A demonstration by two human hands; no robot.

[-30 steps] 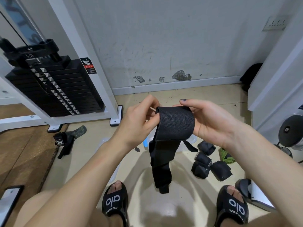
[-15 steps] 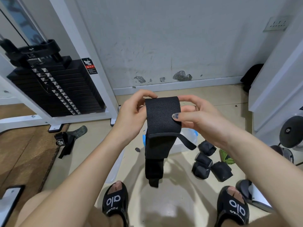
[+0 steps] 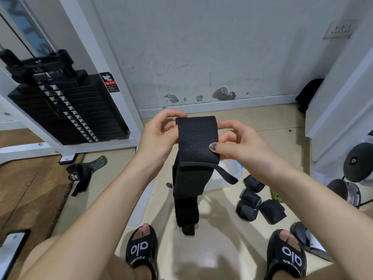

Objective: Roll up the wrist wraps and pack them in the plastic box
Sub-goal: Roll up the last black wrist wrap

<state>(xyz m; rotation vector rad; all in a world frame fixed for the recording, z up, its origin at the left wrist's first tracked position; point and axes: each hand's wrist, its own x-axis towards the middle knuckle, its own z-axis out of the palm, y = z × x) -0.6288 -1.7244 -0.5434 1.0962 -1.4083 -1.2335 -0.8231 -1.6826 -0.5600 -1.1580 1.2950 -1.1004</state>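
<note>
Both hands had wound the wrist wrap (image 3: pixel 196 138) further, left hand (image 3: pixel 159 136) and right hand (image 3: pixel 238 146) pinching its roll, tail dangling, rolling unfinished.

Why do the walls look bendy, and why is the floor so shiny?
In the head view, the wide-angle lens bows straight things near the edges, like the white machine frame; the glossy floor bounces light back as a pale glare between the sandals, with soft shadows of the arms around it; the wrist wrap in the middle looks sharp.
</note>
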